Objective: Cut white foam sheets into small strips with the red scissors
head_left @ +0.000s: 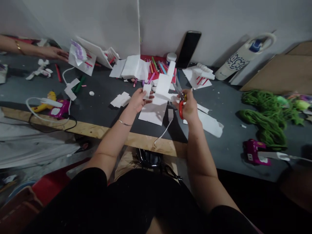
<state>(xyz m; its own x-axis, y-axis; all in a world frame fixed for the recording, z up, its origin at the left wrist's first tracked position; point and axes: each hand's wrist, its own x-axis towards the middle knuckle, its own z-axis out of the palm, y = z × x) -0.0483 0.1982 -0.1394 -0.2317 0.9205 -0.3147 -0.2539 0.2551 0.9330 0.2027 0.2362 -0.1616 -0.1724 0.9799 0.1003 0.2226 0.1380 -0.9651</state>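
Pinched between the thumb and fingers of my left hand [139, 100] is a small white card piece [147, 91]. My right hand [190, 107] is closed around scissors [181, 105] with red and yellow handles, their blades pointing away from me. Between both hands stands a larger white card piece [163, 84] with a narrow strip rising at its top; what it rests on is hard to make out. Below it a white sheet [154, 112] lies on the dark table [102, 112]. Folded white scraps [120, 99] are left of my left hand, and white strips [210, 123] lie beside my right wrist.
Behind my hands are coloured pens [161, 67], a leaning phone [189, 48] and a white bottle [240, 58]. Green yarn [264, 117] and a purple device [255, 152] lie right. At left, another person's hand [55, 53] touches a white paper model [81, 60].
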